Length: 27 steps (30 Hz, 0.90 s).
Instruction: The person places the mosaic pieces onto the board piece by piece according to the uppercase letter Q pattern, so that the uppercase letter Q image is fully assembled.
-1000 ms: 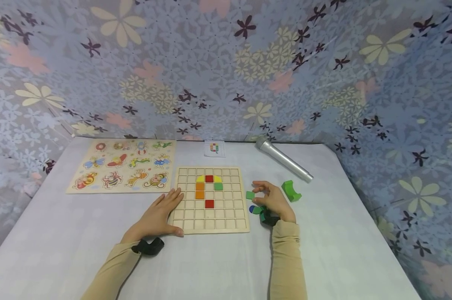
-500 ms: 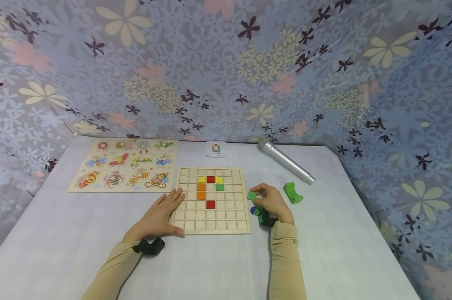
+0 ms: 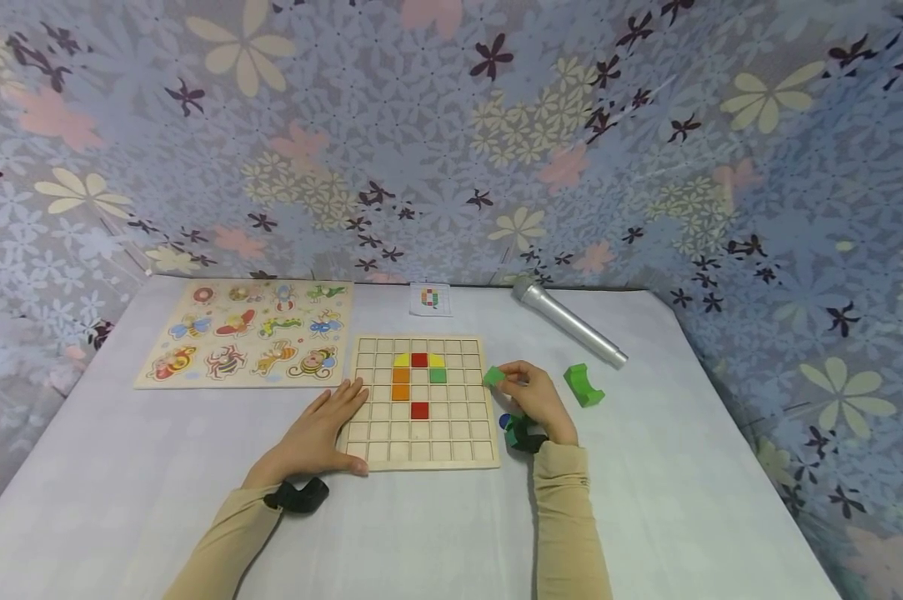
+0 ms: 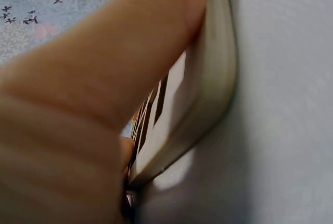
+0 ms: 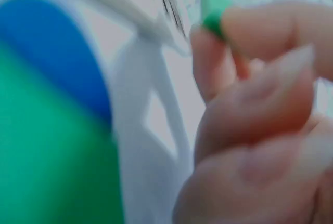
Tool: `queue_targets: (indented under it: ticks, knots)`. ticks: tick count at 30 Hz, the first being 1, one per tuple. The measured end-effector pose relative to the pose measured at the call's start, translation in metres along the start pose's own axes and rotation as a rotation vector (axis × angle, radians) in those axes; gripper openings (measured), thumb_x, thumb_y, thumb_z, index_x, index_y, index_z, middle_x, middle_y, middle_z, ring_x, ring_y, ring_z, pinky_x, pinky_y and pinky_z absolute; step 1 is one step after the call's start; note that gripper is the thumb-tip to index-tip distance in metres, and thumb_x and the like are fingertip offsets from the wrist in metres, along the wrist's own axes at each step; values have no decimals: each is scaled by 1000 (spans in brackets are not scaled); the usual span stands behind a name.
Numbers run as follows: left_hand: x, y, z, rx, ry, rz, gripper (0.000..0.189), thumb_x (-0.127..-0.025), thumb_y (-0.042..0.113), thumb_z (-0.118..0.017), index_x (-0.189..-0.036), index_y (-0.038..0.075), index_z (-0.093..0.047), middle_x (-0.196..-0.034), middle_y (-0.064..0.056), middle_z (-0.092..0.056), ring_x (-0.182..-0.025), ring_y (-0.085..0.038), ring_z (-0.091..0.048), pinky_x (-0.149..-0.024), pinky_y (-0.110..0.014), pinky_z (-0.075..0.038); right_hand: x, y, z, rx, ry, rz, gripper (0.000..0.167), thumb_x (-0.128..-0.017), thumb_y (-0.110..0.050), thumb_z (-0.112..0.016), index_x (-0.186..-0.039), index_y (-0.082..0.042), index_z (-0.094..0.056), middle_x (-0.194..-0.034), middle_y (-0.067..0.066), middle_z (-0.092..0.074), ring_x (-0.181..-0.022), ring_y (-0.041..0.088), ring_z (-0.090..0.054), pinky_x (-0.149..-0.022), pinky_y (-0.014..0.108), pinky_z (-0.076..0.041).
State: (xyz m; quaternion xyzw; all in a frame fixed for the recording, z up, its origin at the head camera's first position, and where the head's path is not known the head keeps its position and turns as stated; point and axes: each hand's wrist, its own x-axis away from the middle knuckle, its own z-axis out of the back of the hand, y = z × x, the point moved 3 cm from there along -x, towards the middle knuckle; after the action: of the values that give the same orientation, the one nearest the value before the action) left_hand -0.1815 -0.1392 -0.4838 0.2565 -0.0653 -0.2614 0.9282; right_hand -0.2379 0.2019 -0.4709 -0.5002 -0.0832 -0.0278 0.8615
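Note:
A wooden grid board [image 3: 418,450] lies on the table with red, yellow, orange and green pieces set in some of its cells. My left hand [image 3: 318,433] rests spread along its left side, fingertips and thumb touching the edge. In the left wrist view the thumb [image 4: 104,52] lies against the board's rim [image 4: 208,89]. My right hand [image 3: 539,400] pinches a green square block [image 3: 494,377] between thumb and finger, at the board's right edge. The same green block [image 5: 212,5] appears raised and tilted in the right wrist view. Beneath that wrist sit blue [image 3: 504,422] and green pieces, partly hidden.
A green arched block [image 3: 584,386] lies to the right, below a silver microphone [image 3: 569,323]. At the back stands a small pattern card [image 3: 430,299]. A wooden insect puzzle [image 3: 244,333] occupies the back left. A flowered cloth rises behind the table.
My right hand has closed on the green block, lifted it and carried it left to the board's edge. The left hand stays in place.

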Motion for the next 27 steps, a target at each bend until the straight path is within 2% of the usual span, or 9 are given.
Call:
queue_targets:
  ticks: [3,7,10,15,22,27]
  knots:
    - [0,0,0,-2,-5,5,116,-63,57,-82,-151,1,-30,-161,-16,-20,-149,-38,-17,-120,-56,-13,1,-8,-8,17,-16,2,30,-90,-10,-60,-118,-1,-61,-99,12,-61,-56,8,-47,-50,18,-41]
    - [1,1,0,4,-6,6,116,-63,57,-82,-151,1,-30,-161,-16,-20,-149,-38,-17,-120,-55,-13,2,-19,-22,72,-36,8,28,-89,-12,-61,-115,-2,-59,-103,14,-63,-77,19,-60,-62,23,-48]
    - [0,1,0,0,-1,-3,115,-64,56,-82,-150,0,-30,-161,-17,-21,-149,-38,-18,-120,-56,-14,3,-24,-32,105,-58,18,25,-88,-12,-61,-111,-4,-58,-103,14,-64,-94,24,-61,-70,25,-49]
    - [-1,1,2,-3,-1,-13,115,-64,55,-82,-150,0,-30,-160,-18,-21,-149,-38,-18,-119,-56,-15,4,-31,-41,132,-84,46,20,-87,-11,-60,-107,-6,-59,-94,9,-65,-83,19,-59,-67,23,-45]
    - [-1,1,2,3,1,-5,115,-64,55,-83,-150,0,-30,-160,-18,-21,-149,-38,-17,-119,-56,-14,6,-37,-46,130,-82,89,19,-88,-11,-60,-106,-6,-62,-96,9,-67,-86,18,-61,-69,23,-46]
    - [0,-1,0,-6,3,-8,115,-64,56,-82,-150,0,-30,-161,-17,-21,-149,-38,-18,-119,-56,-15,8,-43,-55,108,-106,114,16,-88,-11,-61,-104,-6,-63,-91,7,-67,-79,16,-59,-66,22,-46]
